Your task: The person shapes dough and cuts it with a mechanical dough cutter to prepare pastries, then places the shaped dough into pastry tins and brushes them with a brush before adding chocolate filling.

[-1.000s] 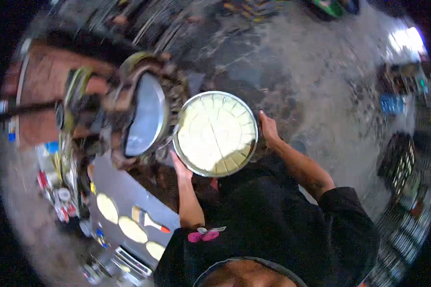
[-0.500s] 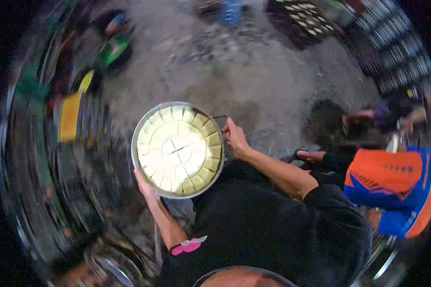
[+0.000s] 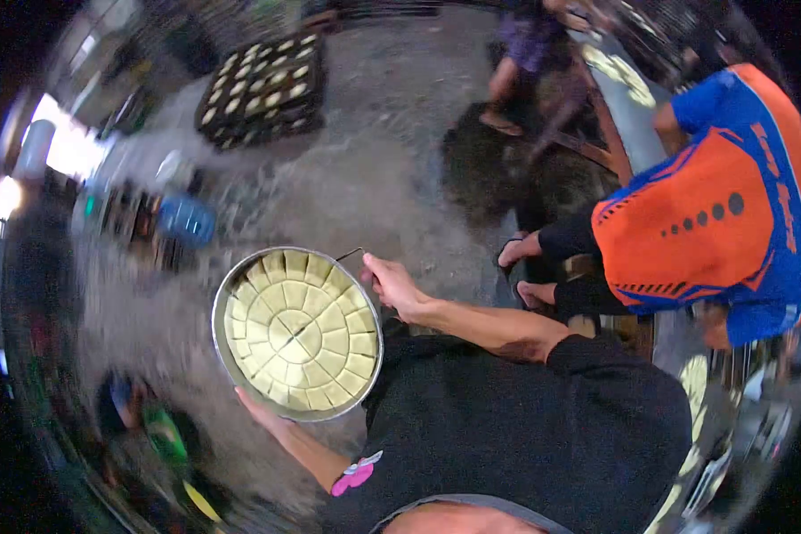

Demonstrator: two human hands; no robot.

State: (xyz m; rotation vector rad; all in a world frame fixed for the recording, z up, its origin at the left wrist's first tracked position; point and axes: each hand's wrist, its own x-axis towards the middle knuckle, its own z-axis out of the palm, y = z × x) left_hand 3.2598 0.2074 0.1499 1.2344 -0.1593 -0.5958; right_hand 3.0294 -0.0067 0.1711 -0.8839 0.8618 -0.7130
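A round metal pan [image 3: 215, 325] is held in front of me, tilted. Inside it lies pale dough [image 3: 298, 343], pressed flat and scored into rings of segments with a cross at the centre. My left hand [image 3: 262, 411] supports the pan's lower left edge, its fingers mostly hidden beneath. With closed fingers, my right hand [image 3: 393, 287] grips the thin wire handle [image 3: 351, 253] on the pan's upper right rim.
On my right a person in an orange and blue shirt [image 3: 703, 222] sits by a table [image 3: 627, 147] bearing flat dough pieces. Farther off, another person's leg [image 3: 505, 84] shows. Stacked dark trays [image 3: 262, 98] with pale rounds and a blue container [image 3: 187, 220] stand on the floor.
My view has turned right, so the trays and blue container now appear farther left and the seated person shows more fully. Both hands still hold the pan, which sits slightly lower and left in view.
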